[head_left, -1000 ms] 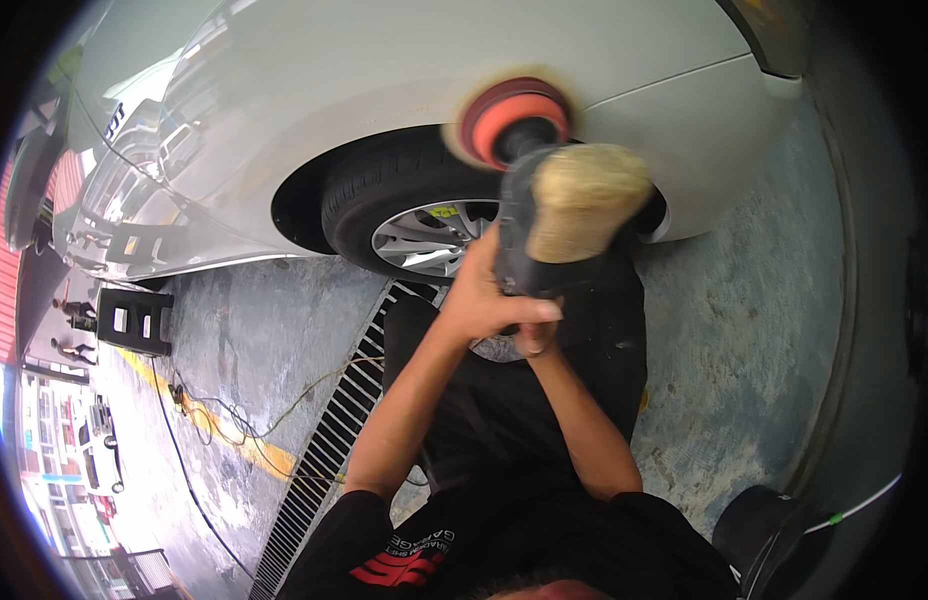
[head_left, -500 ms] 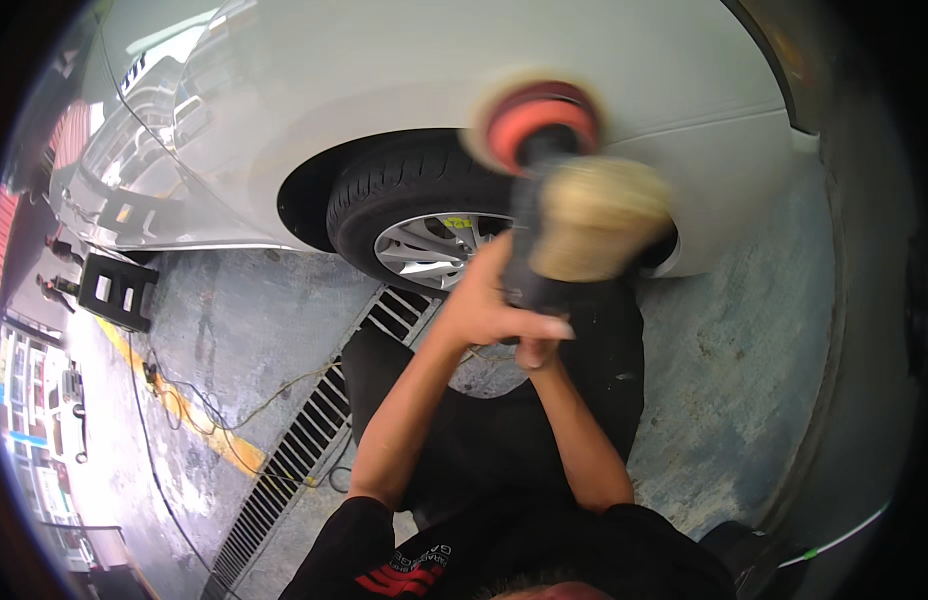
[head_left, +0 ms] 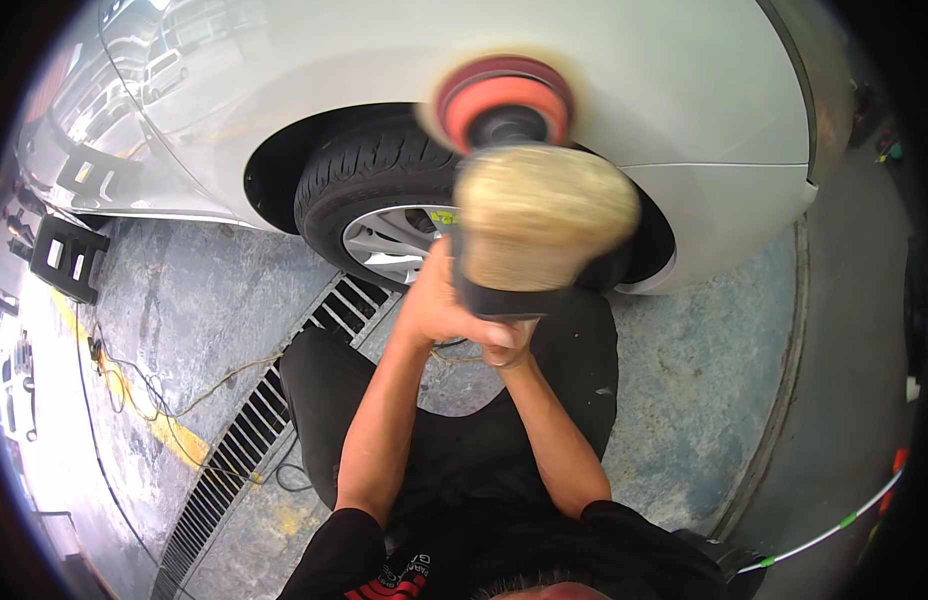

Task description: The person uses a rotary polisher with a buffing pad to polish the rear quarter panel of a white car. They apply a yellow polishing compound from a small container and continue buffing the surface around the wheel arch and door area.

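Observation:
Both my hands are wrapped round a power polisher (head_left: pixel 544 215) with a blurred tan body and black parts. My left hand (head_left: pixel 446 305) grips its left side low down, the thumb crossing toward the other hand. My right hand (head_left: pixel 512 343) closes on the near end, its fingers partly hidden by the tool. At the far end a red-orange backing plate (head_left: pixel 504 90) carries a pale pad, smeared by motion, at the car's silver-white fender (head_left: pixel 384 60) just above the wheel arch. Below it is the tyre (head_left: pixel 379 175) with its silver wheel (head_left: pixel 389 245), partly covered by the tool.
My black-clad knees flank the tool near the wheel. A metal floor grate (head_left: pixel 246 430) runs diagonally at left, with loose cords (head_left: pixel 149 385) beside it. A black step stool (head_left: pixel 69 258) stands at far left. A thin pale hose or cable (head_left: pixel 819 540) lies at lower right.
The whole view has shifted, so the car and stool sit further left. The polisher's tan body has swung left and looks more upright, its pad still above the wheel arch. Both hands keep hold.

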The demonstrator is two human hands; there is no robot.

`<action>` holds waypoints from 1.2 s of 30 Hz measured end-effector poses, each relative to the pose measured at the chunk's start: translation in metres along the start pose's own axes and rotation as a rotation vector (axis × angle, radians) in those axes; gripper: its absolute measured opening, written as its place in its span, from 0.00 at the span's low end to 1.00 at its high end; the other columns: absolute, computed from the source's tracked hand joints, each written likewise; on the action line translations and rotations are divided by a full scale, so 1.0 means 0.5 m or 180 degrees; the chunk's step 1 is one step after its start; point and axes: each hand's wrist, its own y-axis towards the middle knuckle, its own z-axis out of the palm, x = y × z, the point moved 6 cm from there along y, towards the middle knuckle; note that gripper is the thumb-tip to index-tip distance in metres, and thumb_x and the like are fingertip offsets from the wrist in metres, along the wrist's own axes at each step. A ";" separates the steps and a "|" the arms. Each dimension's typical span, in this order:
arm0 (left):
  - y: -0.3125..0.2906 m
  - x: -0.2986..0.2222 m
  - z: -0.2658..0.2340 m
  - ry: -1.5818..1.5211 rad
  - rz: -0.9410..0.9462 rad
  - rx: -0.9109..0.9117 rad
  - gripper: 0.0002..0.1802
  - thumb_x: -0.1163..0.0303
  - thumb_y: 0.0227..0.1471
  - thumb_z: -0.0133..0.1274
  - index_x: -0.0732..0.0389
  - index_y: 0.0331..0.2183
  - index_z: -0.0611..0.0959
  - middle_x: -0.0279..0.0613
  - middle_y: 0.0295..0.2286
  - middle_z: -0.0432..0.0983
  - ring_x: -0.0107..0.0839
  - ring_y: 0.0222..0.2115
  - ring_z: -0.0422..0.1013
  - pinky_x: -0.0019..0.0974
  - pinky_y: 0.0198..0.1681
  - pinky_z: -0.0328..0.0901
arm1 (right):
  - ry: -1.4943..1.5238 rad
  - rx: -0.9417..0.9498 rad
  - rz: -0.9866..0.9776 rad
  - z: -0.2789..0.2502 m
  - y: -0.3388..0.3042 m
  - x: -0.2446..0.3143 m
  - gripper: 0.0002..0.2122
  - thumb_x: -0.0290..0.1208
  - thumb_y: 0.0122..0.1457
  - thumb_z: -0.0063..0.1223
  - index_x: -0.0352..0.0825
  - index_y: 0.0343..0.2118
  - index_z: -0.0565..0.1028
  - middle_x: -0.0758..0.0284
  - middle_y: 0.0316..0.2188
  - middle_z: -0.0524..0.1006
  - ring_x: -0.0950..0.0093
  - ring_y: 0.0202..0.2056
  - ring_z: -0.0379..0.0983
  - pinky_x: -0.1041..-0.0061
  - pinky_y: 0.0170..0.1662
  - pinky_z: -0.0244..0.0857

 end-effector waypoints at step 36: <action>-0.024 -0.036 -0.064 -0.1642 0.0765 -0.0694 0.54 0.29 0.31 0.75 0.68 0.44 0.81 0.47 0.34 0.79 0.37 0.35 0.78 0.39 0.39 0.74 | -0.1247 0.1071 -0.0370 0.090 0.067 0.066 0.48 0.60 0.51 0.73 0.20 0.61 0.67 0.56 0.50 0.80 0.68 0.50 0.79 0.71 0.54 0.70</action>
